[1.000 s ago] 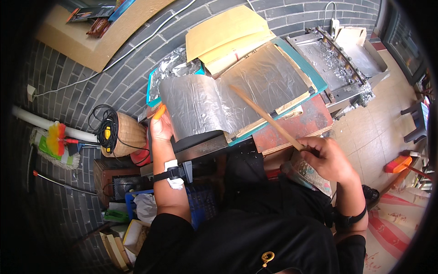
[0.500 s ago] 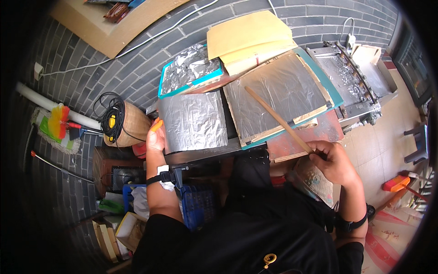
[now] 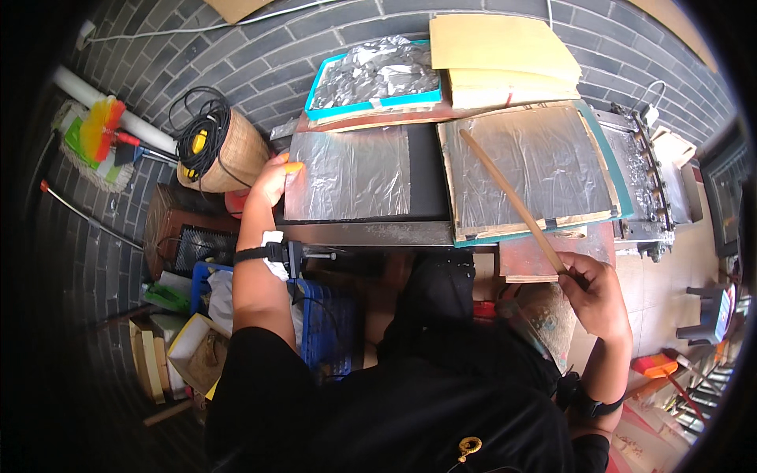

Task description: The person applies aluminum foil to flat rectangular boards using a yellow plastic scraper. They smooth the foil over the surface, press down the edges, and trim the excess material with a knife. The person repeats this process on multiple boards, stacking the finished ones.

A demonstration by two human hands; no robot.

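Gripping the near end of a slim wooden stick (image 3: pixel 514 201), the right hand (image 3: pixel 593 288) hung in front of the worktop (image 3: pixel 430 173), its fingers closed around the wood. The stick slanted up and to the left across a foil-topped stack (image 3: pixel 560 150), its far tip near the stack's upper left corner; whether tip and foil touched could not be told. The left hand (image 3: pixel 270 181) was at the left edge of a single crinkled silver sheet (image 3: pixel 351 173), an orange cover (image 3: pixel 293 167) on one of its digits reaching onto the sheet. Whether those fingers pinched the edge or merely rested there could not be told.

The sheet lay flat on the left part of the dark worktop, a bare black strip between it and the stack. A teal board (image 3: pixel 623 201) showed from under the stack's right side. Behind the sheet stood a turquoise-rimmed tray (image 3: pixel 414 100) full of crumpled foil (image 3: pixel 374 75), with a pile of yellow paper (image 3: pixel 505 47) just beside it. A woven basket (image 3: pixel 244 146) with coiled black cable (image 3: pixel 197 138) stood to the left.
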